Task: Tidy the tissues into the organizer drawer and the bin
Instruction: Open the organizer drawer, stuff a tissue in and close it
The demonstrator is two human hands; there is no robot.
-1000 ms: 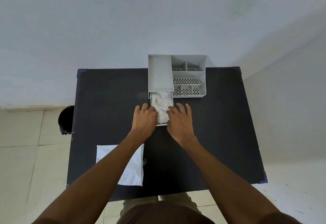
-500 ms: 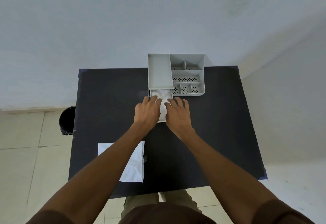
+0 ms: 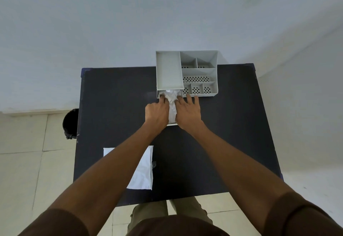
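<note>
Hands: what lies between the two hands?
Head view: between left hand and right hand lie white tissues in the open drawer.

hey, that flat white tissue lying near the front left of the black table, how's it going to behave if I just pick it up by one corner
The flat white tissue will probably droop: it looks thin and lies limp on the black table. It is likely very light, so it may flutter or slide when nudged. It could tear or crumple under a hard pinch, like the crumpled tissues in the drawer.
</note>
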